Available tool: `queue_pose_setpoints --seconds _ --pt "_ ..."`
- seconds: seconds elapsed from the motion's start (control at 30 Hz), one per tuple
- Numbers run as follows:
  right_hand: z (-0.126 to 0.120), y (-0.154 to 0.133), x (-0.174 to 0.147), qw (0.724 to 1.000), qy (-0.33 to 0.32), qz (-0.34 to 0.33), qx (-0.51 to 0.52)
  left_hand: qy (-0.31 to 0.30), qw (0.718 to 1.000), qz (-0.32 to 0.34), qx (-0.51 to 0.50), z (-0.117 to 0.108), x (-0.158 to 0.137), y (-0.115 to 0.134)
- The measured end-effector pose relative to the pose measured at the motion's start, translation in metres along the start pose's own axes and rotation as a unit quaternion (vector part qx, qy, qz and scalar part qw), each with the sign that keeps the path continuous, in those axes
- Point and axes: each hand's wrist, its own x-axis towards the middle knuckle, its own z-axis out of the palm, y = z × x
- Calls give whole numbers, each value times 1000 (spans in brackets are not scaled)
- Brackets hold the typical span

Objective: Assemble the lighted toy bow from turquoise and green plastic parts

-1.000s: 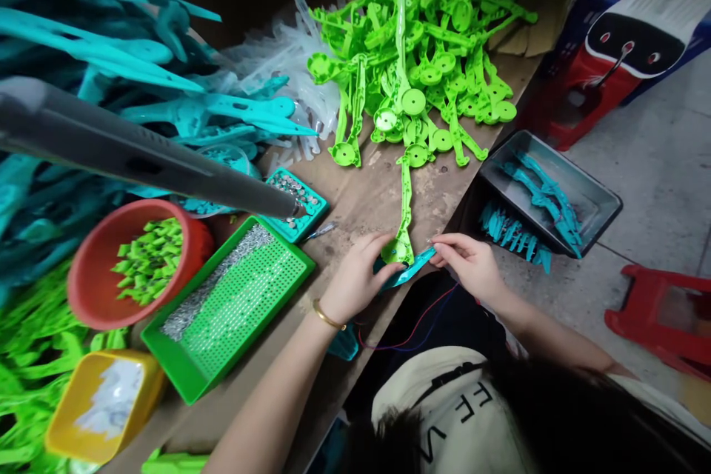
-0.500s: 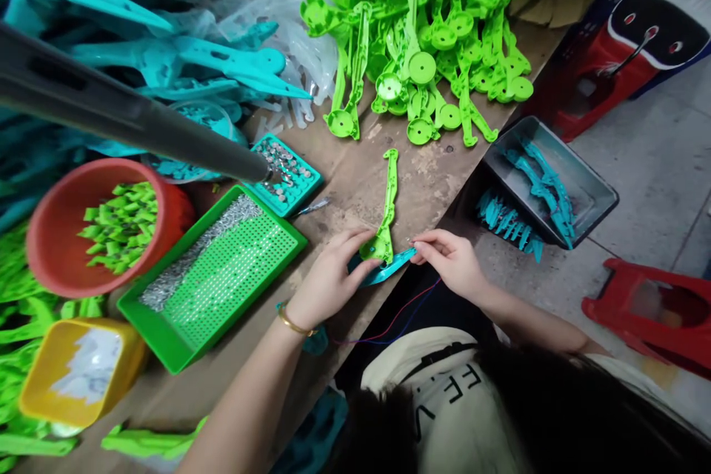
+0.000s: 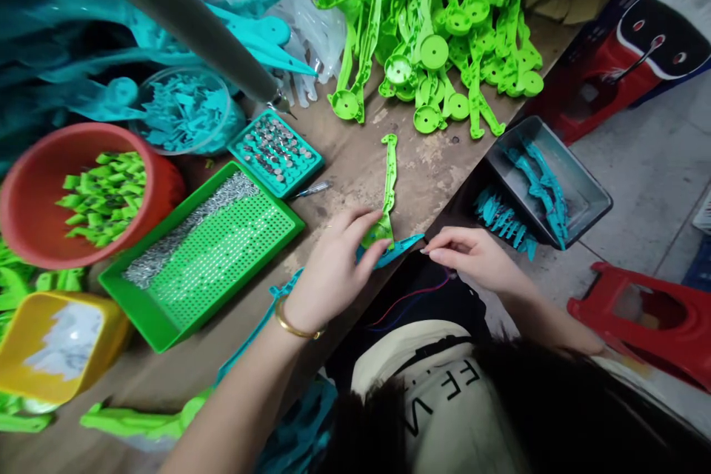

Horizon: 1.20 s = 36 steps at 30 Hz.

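My left hand [image 3: 336, 266], with a gold bangle at the wrist, is closed on a long bright-green plastic shell [image 3: 390, 178]. Its thumb and fingers grip the wide lower end, and the narrow end points away from me. Under that grip lies a blue pointed plastic part [image 3: 400, 248], its tip reaching right past the table edge. My right hand [image 3: 472, 258] has thumb and forefinger pinched just beside this tip. What lies in the pinch is too small to make out. A red and a blue wire [image 3: 408, 301] run below, over my lap.
Left are a green basket [image 3: 222, 237] of metal pins, a teal tray [image 3: 278, 152] of small metal pieces, a red bowl [image 3: 25, 215] and a yellow container [image 3: 105, 355]. A grey screwdriver-like tool [image 3: 183, 7] hangs above. Green shells [image 3: 433, 52] are piled behind; a grey bin [image 3: 597, 204] sits right.
The view has shifted a little. My right fingers have moved slightly right, off the blue part's tip. The hanging tool stands higher in view. My left hand keeps its grip on the green shell.
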Motion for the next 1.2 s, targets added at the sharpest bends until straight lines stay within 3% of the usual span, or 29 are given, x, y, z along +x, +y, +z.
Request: queue_pose_setpoints --seconds 0.07,0.1,0.17,0.23,0.33,0.47,0.63,0.8,0.9,1.0,1.1,1.2 --pt "4 -7 1 995 -50 17 85 -15 992 -2 -125 -1 4 21" --pt "8 -9 5 993 -44 2 109 -32 980 -18 -193 0 6 30" --pt "16 -9 19 992 24 -79 93 -47 947 -71 -311 5 14 40" --pt "21 -6 39 975 124 -181 22 -13 917 -134 -374 12 24 40" --pt "21 -1 67 955 167 -243 -37 86 906 -173 -376 20 39 25" --pt "15 1 83 973 123 -181 72 175 907 -173 -342 24 51 8" --pt "10 1 82 976 96 -150 124 186 891 -193 -366 23 54 7" --pt "2 0 96 975 123 -174 67 168 889 -200 -377 28 62 1" --pt "-9 -4 118 967 130 -216 -44 219 913 -178 -296 35 68 -8" --pt "-19 -8 143 939 120 -251 -201 254 955 -126 -91 44 72 -13" --pt "-21 -10 157 917 103 -230 -308 227 968 -93 53 53 72 -12" --pt "-19 -11 161 907 101 -203 -355 191 970 -90 123 59 71 -9"
